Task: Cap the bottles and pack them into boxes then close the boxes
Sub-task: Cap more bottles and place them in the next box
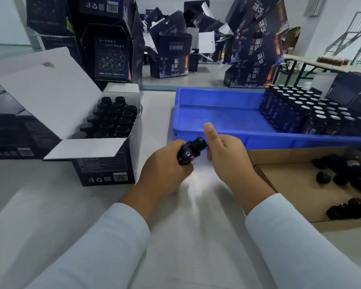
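You work at a white table [186, 236], glare on its top. Beyond it: pale walls [338, 9], a folding table [313, 65] at far right, grey metal frame [350, 36] behind that.

head cam | looks forward-down | close over white table [175, 236]

My left hand [165, 163] grips a small dark capped bottle [191, 150] (tilted rightward); my right hand [225, 155] sits just beside its cap.
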